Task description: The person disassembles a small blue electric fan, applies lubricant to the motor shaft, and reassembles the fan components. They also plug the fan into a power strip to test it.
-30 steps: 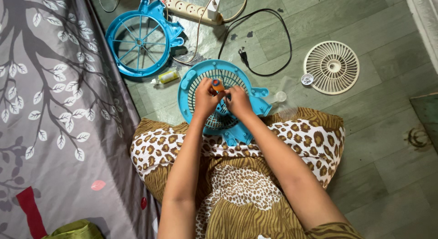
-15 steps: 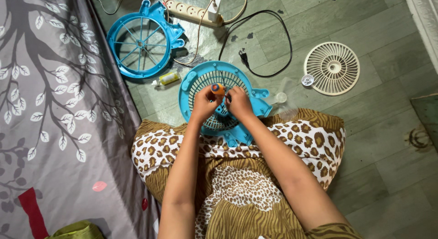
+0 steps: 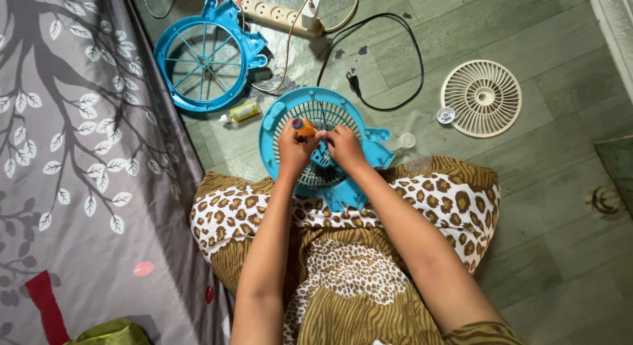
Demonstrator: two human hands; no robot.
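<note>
Blue fan grille (image 3: 315, 162) at frame centre. Left hand (image 3: 295, 146) grips an orange-handled tool (image 3: 304, 126); right hand (image 3: 344, 147) pinches the hub, seemingly unfastening it, needing steady turning.

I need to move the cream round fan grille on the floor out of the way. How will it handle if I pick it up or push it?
The cream fan grille looks like thin slotted plastic, so probably light and slightly flexible. Lying flat on the smooth floor, it would likely slide rather than roll. Its fine ribs may crack if squeezed.
</note>
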